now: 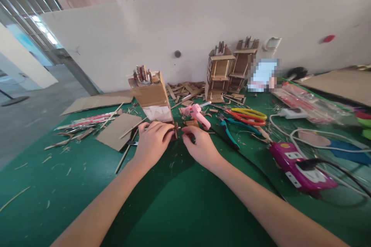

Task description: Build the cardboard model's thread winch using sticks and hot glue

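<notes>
From between the hands, a pink glue gun point(198, 115) stands in the way between one and two o'clock, a white stick point(206, 104) in its rear. Cardboard scraps point(189, 92) lie at twelve, two shelved cardboard frames point(222, 58) at one. Past three, a magenta power strip point(281, 155) holds one black plug point(307, 164). At eleven, the left hand point(155, 139) closes around the foot of one cardboard tower point(150, 95); the right hand point(200, 146) curls loosely, its hold impossible to tell.
</notes>
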Demonstrator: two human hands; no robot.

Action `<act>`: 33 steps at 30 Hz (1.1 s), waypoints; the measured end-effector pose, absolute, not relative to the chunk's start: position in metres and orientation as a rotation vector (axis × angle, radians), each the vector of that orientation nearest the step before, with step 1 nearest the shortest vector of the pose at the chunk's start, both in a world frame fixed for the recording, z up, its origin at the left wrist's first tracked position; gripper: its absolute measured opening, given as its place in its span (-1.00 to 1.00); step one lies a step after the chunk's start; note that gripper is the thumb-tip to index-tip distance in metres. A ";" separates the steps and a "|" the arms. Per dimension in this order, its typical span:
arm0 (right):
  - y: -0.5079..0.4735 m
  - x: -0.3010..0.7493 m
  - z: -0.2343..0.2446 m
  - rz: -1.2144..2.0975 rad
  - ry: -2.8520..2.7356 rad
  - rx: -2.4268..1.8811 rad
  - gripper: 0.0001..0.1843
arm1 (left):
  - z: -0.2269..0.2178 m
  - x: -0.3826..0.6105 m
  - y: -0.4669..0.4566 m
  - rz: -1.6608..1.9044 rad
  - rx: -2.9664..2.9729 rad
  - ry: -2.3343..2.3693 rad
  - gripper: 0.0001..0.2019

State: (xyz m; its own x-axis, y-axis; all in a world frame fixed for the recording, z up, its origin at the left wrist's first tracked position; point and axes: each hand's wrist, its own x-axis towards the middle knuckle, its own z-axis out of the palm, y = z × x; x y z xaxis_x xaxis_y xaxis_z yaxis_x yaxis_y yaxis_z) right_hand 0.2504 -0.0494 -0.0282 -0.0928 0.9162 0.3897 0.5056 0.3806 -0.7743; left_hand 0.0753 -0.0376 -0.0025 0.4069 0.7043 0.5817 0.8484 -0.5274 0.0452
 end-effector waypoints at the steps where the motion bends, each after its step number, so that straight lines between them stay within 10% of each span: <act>1: -0.048 0.252 -0.030 0.566 -1.725 -1.267 -0.79 | -0.001 0.075 -0.038 -0.812 -2.405 -1.368 -0.88; 10: -0.044 0.256 -0.036 0.540 -1.760 -1.283 -0.82 | 0.003 0.063 -0.028 -1.072 -2.378 -1.416 -0.89; 18: -0.042 0.256 -0.039 0.519 -1.781 -1.264 -0.76 | 0.053 0.040 -0.039 -2.425 -2.410 -1.265 -0.78; 25: -0.027 0.256 -0.044 0.530 -1.706 -1.214 -0.76 | 0.039 -0.005 -0.032 -1.144 -2.459 -1.695 -0.75; 33: -0.025 0.256 -0.042 0.536 -1.687 -1.206 -0.79 | -0.005 -0.016 -0.013 -1.077 -2.635 -1.975 -0.62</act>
